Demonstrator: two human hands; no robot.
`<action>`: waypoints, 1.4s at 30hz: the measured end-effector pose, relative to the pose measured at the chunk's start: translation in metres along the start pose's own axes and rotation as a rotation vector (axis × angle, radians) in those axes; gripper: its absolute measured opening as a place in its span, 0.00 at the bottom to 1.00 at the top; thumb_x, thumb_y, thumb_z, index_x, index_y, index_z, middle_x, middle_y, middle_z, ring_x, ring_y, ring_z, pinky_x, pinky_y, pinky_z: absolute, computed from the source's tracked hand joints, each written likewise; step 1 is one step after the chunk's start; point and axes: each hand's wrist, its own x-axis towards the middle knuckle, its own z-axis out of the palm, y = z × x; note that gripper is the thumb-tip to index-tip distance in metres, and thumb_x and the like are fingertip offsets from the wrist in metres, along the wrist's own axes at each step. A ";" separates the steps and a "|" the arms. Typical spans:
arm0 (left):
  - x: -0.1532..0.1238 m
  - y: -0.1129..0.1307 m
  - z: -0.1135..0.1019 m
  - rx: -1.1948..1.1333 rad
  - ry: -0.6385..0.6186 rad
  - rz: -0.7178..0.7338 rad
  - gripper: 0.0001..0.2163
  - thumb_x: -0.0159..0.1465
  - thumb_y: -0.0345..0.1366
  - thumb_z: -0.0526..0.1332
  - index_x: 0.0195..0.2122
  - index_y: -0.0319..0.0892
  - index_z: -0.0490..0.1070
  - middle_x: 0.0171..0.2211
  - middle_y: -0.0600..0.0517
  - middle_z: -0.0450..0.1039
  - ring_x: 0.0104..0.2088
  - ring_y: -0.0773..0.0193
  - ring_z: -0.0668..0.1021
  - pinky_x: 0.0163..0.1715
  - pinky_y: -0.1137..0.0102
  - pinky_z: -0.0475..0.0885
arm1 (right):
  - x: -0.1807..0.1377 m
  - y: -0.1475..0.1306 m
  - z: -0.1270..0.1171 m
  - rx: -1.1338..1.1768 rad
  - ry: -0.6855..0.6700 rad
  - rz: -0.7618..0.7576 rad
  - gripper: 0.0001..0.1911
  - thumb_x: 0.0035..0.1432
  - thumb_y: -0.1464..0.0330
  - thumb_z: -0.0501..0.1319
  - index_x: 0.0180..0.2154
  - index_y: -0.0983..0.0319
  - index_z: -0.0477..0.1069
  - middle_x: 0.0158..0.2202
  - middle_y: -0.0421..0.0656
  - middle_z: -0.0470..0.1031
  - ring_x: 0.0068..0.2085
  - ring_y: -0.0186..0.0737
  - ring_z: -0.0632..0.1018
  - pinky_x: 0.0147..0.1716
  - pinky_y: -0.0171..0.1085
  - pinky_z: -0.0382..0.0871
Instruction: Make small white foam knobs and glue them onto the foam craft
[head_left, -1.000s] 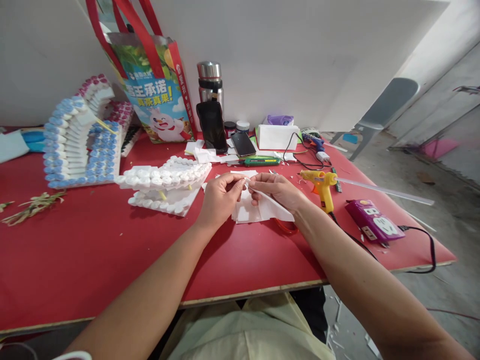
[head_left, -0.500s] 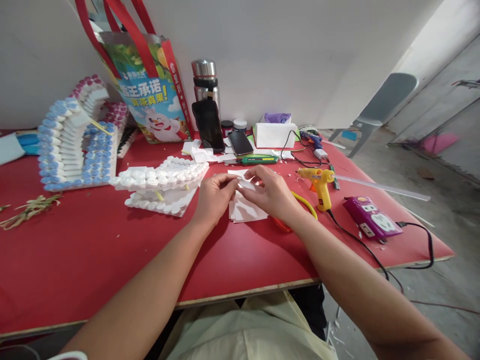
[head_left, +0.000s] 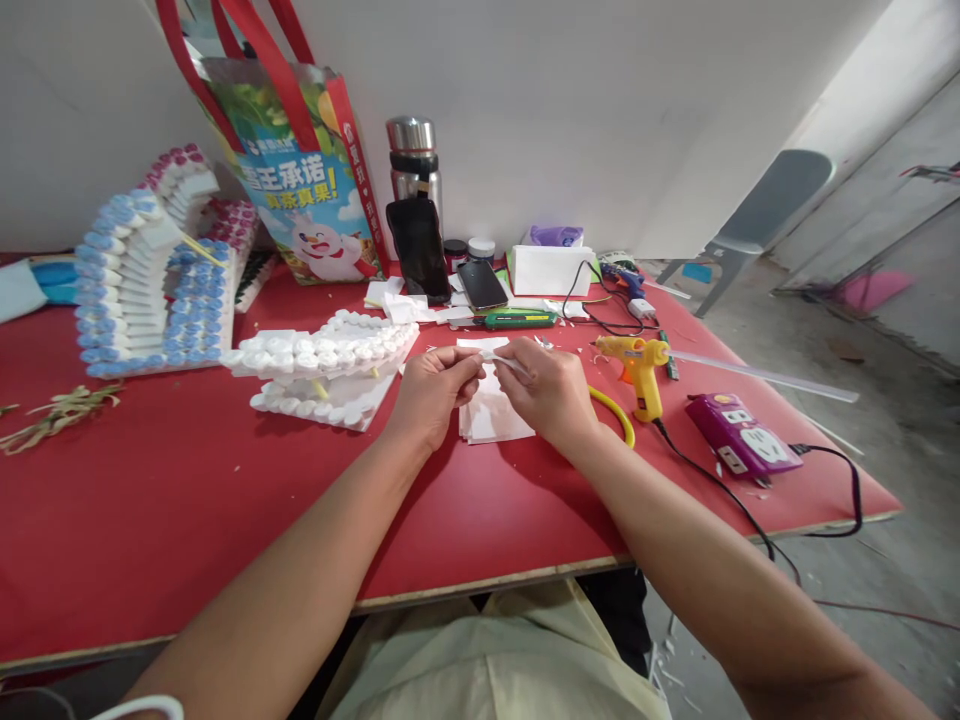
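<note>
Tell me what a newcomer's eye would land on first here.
The bright red table dominates. At its middle the left hand and right hand pinch a small white strip above a stack of white sheets. Left of them sits a white cap-studded model, with a blue-capped model farther left, and a yellow glue gun sits to the right.

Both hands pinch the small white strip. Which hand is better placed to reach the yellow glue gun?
Right, probably. The right hand is nearest the glue gun, standing just to its right; the left hand would cross over the white strip.
</note>
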 end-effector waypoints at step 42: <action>-0.008 0.001 0.002 0.324 -0.019 0.235 0.09 0.61 0.41 0.68 0.36 0.41 0.81 0.24 0.54 0.70 0.22 0.70 0.67 0.23 0.72 0.62 | 0.010 0.000 -0.010 0.807 -0.231 0.495 0.10 0.53 0.64 0.69 0.29 0.62 0.71 0.24 0.39 0.72 0.26 0.34 0.74 0.29 0.36 0.72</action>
